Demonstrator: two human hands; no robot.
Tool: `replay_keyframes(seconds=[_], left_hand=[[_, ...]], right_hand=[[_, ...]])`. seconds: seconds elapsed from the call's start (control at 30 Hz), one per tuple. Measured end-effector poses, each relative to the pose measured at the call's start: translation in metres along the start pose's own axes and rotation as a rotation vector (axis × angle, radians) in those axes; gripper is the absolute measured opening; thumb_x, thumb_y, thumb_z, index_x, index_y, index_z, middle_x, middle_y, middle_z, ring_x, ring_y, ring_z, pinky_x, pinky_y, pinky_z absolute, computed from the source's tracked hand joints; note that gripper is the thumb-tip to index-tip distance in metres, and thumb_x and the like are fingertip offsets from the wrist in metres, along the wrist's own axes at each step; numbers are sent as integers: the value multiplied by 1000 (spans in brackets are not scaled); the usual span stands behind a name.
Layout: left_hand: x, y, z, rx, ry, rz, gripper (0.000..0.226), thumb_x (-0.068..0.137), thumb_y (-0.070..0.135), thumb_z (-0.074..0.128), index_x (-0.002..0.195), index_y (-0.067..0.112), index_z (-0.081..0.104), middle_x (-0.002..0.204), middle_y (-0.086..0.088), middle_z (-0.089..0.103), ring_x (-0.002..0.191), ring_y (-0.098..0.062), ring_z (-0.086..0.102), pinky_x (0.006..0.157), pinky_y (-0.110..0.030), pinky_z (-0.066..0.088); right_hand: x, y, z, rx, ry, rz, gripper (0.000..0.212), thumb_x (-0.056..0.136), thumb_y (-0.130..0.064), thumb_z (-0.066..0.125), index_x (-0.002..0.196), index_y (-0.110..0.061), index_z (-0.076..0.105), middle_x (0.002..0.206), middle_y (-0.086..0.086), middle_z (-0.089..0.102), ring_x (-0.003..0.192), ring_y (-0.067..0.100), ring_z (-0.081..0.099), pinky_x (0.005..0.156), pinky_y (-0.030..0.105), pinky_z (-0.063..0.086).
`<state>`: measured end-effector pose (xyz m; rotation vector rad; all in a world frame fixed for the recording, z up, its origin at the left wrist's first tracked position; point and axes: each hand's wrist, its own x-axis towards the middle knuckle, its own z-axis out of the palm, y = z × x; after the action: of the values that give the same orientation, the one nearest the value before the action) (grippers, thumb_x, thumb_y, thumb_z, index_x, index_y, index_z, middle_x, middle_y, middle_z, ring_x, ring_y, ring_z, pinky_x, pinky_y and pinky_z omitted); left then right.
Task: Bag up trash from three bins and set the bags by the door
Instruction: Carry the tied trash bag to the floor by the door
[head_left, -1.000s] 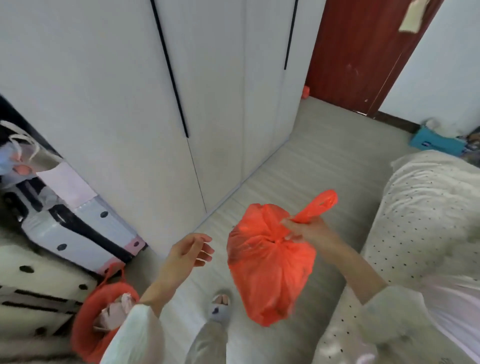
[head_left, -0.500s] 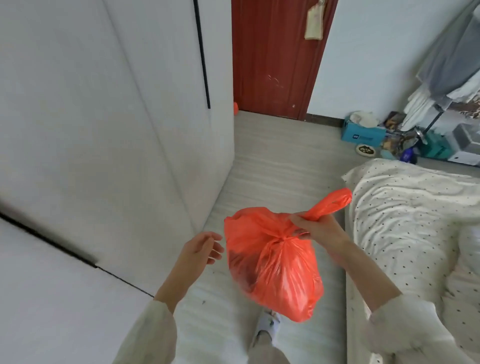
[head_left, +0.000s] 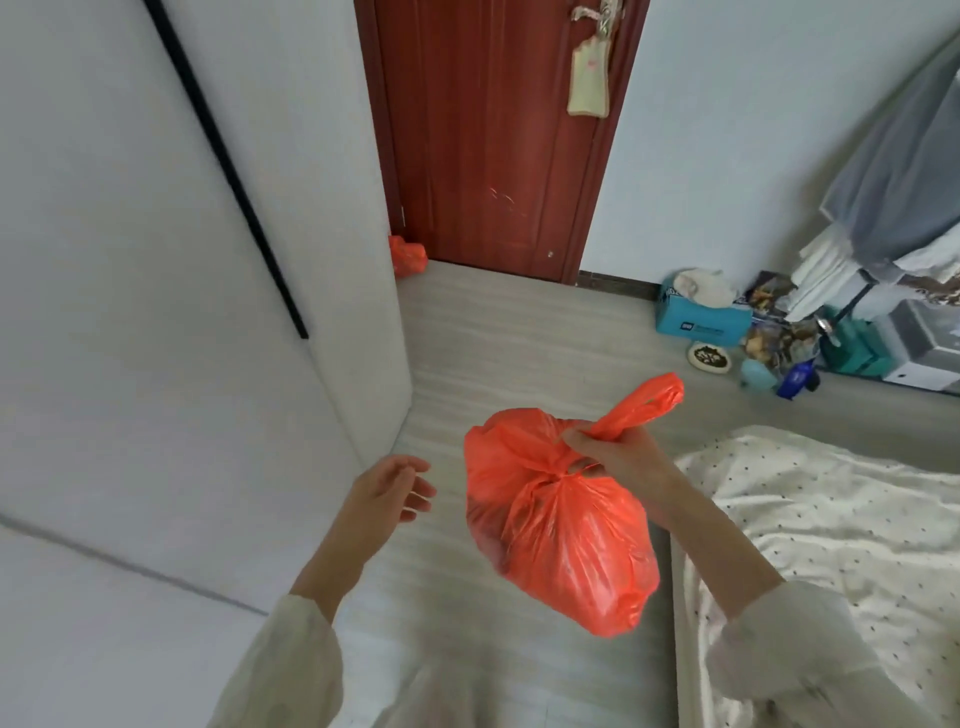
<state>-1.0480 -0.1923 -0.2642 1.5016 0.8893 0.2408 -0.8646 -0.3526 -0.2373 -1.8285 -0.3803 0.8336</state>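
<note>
Two orange trash bags appear in the head view. The nearer orange bag (head_left: 561, 525), knotted at its neck and bulging below, hangs in the air over the pale floor (head_left: 498, 332), between the white wardrobe (head_left: 156, 312) and the bed (head_left: 831, 519). The right hand (head_left: 613, 457) is clenched around the bag's gathered neck just above the knot, with a loop of handle plastic standing up past the fingers. The left hand (head_left: 387, 491) is released, fingers loosely curled and spread, just beside the bag's left flank but apart from it; it grasps nothing. Both forearms emerge from pale, loose sleeves at the bottom of the frame.

The second orange bag (head_left: 408, 255) rests on the floor at the far end of the room, at the corner where the wardrobe meets the red-brown door (head_left: 493, 145), partly hidden by the wardrobe's edge. A cream tag (head_left: 589, 78) hangs from the door handle. Along the right wall, well apart from the hands, stand a blue box (head_left: 701, 322), a small round dish (head_left: 710, 358), a blue bottle (head_left: 797, 378) and hanging clothes (head_left: 893, 182). The bed cover is white with small dark dots.
</note>
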Motion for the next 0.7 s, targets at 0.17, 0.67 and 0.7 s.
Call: replay_keyframes(seconds=[0.17,0.67,0.7], left_hand=[[130,31,32,-8,-55,-60,23,95,7,36,92,13,58,80,-7,64,73,-21,60,69,-28,46],[527,203,63,1,-32,-63,25,96,8,34,88,14,57,73,-1,62,62,-10,57,62,-20,43],[548,207,62,-8,-13,-86,25,96,7,33,90,12,57,74,-2,61,64,-11,57,63,-21,43]], right_hand=[[135,-26,-40,71,68,53,18,89,-5,55,73,-7,63,43,-9,64,37,-1,56,44,11,48],[535,-177,-78,17,2,63,13,88,-7,59,94,2,66,64,0,67,55,9,62,55,19,51],[562,-186,-78,7,-28,61,10,88,-7,59,92,-1,66,63,-2,67,55,9,62,56,19,51]])
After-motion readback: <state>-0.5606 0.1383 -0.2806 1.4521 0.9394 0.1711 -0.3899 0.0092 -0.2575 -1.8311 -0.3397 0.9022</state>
